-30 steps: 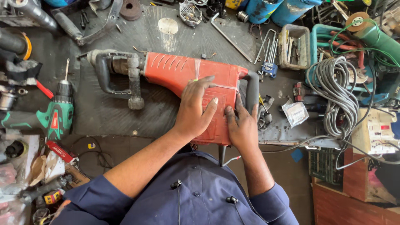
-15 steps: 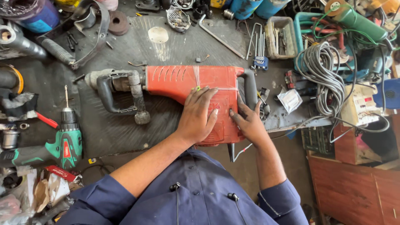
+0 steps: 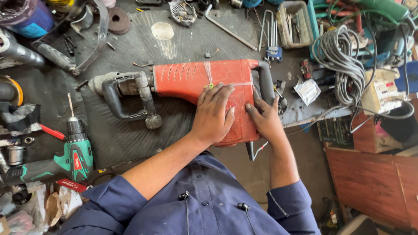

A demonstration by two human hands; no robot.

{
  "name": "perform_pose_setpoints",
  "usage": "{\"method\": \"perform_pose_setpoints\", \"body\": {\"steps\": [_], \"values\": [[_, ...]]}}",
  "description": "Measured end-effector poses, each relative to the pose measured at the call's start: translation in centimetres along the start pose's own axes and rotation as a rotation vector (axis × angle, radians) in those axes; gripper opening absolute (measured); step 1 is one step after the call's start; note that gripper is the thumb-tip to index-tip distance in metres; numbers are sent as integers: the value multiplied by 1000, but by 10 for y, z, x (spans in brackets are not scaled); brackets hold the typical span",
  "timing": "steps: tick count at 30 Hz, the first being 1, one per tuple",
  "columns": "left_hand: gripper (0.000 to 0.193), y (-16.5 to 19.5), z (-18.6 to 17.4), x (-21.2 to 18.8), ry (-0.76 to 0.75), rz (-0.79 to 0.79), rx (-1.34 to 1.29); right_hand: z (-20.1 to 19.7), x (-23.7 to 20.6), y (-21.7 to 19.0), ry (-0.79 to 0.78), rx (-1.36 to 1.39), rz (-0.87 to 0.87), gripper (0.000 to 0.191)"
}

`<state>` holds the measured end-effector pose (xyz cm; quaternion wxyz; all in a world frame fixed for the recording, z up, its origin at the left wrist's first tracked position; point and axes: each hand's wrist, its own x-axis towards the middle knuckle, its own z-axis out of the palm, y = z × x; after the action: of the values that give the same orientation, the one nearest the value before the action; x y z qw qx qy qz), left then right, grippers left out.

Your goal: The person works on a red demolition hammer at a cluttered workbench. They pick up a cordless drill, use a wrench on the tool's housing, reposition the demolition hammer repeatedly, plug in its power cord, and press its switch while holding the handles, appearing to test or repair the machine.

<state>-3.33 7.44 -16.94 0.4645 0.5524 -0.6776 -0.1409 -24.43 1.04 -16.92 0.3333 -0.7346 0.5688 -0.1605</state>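
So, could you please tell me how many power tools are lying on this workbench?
2 clearly: the large red rotary hammer at centre under both hands, and the green cordless drill at the bench's left edge. Others may be hidden in the clutter along the edges.

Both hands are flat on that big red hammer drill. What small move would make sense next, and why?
Probably slide the right hand to the rear handle for a firmer hold. Both it and the left hand lie flat on the red hammer drill, gripping nothing, and its rear part juts past the bench edge.
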Motion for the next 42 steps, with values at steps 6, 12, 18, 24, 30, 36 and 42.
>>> {"method": "perform_pose_setpoints", "body": {"steps": [6,12,18,24,30,36,42], "values": [[54,0,0,-1,-21,-5,-3,-1,-5,12,-46,37,-16,52],[56,-1,1,-1,-37,3,21,6,-8,16,41,-27,24,55],[58,-1,4,0,-44,5,39,10,-10,-4,140,-148,40,48],[58,2,6,-1,-34,25,66,16,-10,-14,199,-190,114,46],[58,3,6,-1,-48,31,70,6,-13,0,152,-16,-97,52],[56,6,6,2,-64,23,94,7,-9,-17,175,-95,126,47],[57,7,6,3,-70,40,104,9,-13,-24,175,-208,151,41]]}}
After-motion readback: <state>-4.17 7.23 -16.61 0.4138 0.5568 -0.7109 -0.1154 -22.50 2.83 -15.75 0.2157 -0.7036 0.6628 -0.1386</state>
